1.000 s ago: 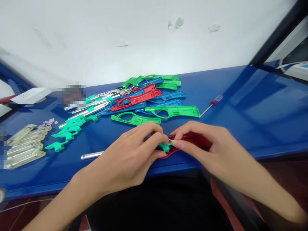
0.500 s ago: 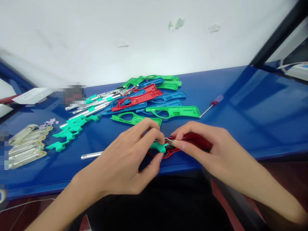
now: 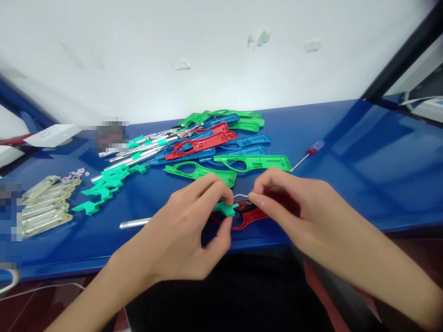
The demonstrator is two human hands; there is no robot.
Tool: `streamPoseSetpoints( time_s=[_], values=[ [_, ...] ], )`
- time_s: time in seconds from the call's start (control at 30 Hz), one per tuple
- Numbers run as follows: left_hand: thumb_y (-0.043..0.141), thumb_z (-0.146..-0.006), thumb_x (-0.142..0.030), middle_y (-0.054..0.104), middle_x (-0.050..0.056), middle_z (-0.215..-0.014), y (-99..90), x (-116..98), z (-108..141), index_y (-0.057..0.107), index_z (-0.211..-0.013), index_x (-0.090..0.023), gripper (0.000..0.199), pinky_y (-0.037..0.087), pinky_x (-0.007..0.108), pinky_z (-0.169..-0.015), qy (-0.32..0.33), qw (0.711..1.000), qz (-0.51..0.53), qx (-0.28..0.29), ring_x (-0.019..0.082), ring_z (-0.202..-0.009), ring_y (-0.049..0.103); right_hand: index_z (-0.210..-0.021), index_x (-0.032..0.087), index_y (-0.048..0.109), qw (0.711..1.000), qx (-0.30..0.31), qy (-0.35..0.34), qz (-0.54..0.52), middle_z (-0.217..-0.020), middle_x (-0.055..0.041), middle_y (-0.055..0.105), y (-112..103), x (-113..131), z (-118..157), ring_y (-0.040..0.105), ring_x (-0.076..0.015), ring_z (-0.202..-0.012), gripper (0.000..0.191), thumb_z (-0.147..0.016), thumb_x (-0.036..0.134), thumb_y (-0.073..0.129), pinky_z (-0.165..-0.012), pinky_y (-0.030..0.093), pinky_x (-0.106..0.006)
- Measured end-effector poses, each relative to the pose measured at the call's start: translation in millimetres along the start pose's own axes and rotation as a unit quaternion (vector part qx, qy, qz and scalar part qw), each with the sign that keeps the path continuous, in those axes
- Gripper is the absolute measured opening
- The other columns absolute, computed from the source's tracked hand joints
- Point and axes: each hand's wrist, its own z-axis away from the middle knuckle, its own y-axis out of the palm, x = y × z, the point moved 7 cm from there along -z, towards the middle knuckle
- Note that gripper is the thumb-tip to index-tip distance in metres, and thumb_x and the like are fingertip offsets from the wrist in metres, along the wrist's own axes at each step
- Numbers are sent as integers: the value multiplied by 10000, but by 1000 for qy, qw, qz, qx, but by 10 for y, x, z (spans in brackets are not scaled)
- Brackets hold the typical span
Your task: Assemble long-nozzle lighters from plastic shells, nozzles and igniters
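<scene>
A red plastic shell (image 3: 247, 218) lies open near the table's front edge, partly covered by both hands. My left hand (image 3: 194, 226) pinches a small teal trigger piece (image 3: 225, 209) over the shell's loop. Between thumb and forefinger, my right hand (image 3: 290, 198) holds a thin white wire (image 3: 241, 195) that arches above the shell. A silver tube (image 3: 134, 223) sticks out to the left from beneath my left hand. Just behind the hands lies a green shell half (image 3: 221, 177).
Green, blue and red shells (image 3: 204, 144) are piled at the back, beside silver tubes (image 3: 138, 159). Teal pieces (image 3: 104, 187) and clear parts with metal strips (image 3: 46, 214) lie left. A screwdriver (image 3: 314, 147) rests at the right on the blue table (image 3: 353, 184).
My right hand has risen slightly, and the white wire now arches higher above the red shell. The teal piece sits a little further left in my left hand. The whole view has shifted slightly.
</scene>
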Motion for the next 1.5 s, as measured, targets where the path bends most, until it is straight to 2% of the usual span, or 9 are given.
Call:
streamPoseSetpoints(
  time_s=[0.17, 0.37, 0.5, 0.7, 0.9, 1.07, 1.2, 1.3, 1.5],
  values=[
    [566, -949, -124, 638, 21, -1025, -6, 16, 32, 566, -1073, -184, 137, 523, 294, -783, -2, 1000, 2, -13, 151, -880, 627, -981, 318, 607, 1000, -4, -2, -22, -923, 120, 709, 14, 21, 7, 653, -80, -789, 155, -1104, 391, 549, -722, 480, -241],
    [556, -969, -63, 691, 6, -981, -127, -25, 55, 593, -1056, -170, 143, 534, 240, -820, 32, 994, -14, -100, 122, -891, 668, -959, 298, 654, 995, -43, -28, -82, -974, 93, 704, 46, 27, -12, 664, -75, -886, 129, -1068, 362, 631, -801, 500, -191],
    [598, -1004, -82, 697, 10, -1084, -74, 29, 48, 621, -1179, -170, 198, 527, 221, -865, 25, 997, -4, -72, 113, -961, 668, -944, 287, 665, 992, -49, -27, -115, -926, 82, 685, 81, -6, -31, 646, -72, -827, 150, -1060, 381, 651, -748, 505, -185],
    [616, -1035, -91, 697, 16, -1152, -114, 57, 78, 617, -1260, -168, 238, 518, 193, -941, 29, 994, 0, -106, 96, -1023, 677, -952, 298, 693, 986, -58, -10, -154, -908, 75, 685, 99, -84, -41, 650, -86, -831, 163, -1038, 437, 688, -756, 518, -190],
    [604, -1046, -93, 671, 25, -1172, -104, 18, 123, 636, -1276, -178, 247, 530, 187, -957, 26, 995, 22, -95, 97, -1045, 673, -1107, 336, 662, 987, -74, 17, -145, -831, 96, 714, 97, -159, -29, 702, -101, -783, 149, -1024, 450, 709, -737, 530, -227],
    [608, -1053, -102, 661, 51, -1221, -80, 30, 158, 637, -1360, -163, 314, 544, 206, -967, 18, 995, 30, -93, 106, -1067, 674, -1122, 327, 683, 986, -72, 17, -149, -817, 93, 738, 79, -144, -15, 727, -109, -790, 161, -1017, 444, 720, -773, 543, -233],
    [585, -1063, -99, 636, 75, -1247, -53, 63, 175, 614, -1429, -153, 371, 569, 227, -938, 14, 996, 38, -85, 125, -1090, 669, -1085, 321, 765, 986, -73, 22, -148, -906, 63, 794, 73, -140, -13, 763, -140, -839, 152, -995, 442, 747, -804, 575, -254],
    [590, -1061, -88, 603, 71, -1227, -89, 73, 169, 634, -1406, -166, 356, 575, 223, -872, 18, 993, 34, -112, 118, -1023, 654, -1002, 329, 794, 989, -96, 1, -114, -968, 68, 818, 36, -111, 9, 767, -142, -870, 80, -997, 394, 747, -808, 580, -246],
    [577, -1045, -32, 552, 63, -1171, -171, 86, 156, 637, -1372, -155, 355, 556, 244, -918, 5, 987, -5, -163, 123, -1032, 614, -1010, 378, 819, 993, -111, -13, -47, -1022, 106, 838, 12, -105, 55, 781, -143, -931, 78, -997, 364, 743, -860, 574, -260]
  ],
)
